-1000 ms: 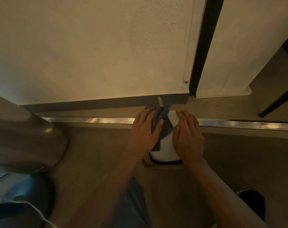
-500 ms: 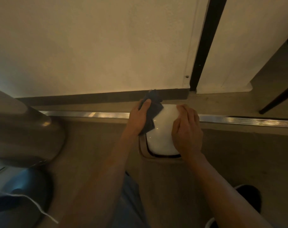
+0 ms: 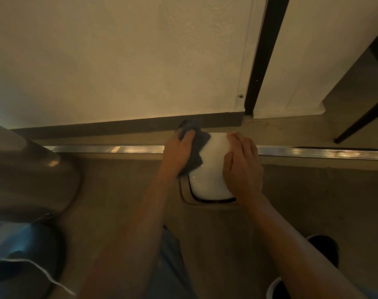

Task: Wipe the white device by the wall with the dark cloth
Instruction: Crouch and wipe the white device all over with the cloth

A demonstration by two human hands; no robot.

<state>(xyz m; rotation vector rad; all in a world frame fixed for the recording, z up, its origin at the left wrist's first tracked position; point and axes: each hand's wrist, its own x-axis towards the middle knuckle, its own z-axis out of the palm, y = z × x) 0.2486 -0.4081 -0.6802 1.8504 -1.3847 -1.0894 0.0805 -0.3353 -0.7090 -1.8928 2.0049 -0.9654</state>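
Overhead, a pale wall [image 3: 119,61] fills the upper frame, with a dark skirting [image 3: 97,128] at its foot and a metal strip [image 3: 102,149] set across the floor [image 3: 119,190]. At the left edge a grey, blurred shape [image 3: 26,169] is cut off and cannot be identified. The device [image 3: 207,169] is seen just beside the wall, its right side hidden under the right hand [image 3: 242,167], whose fingers are laid flat on it. The cloth [image 3: 196,149] is gripped by the left hand [image 3: 179,152] against the device's left side; its fingers are partly hidden.
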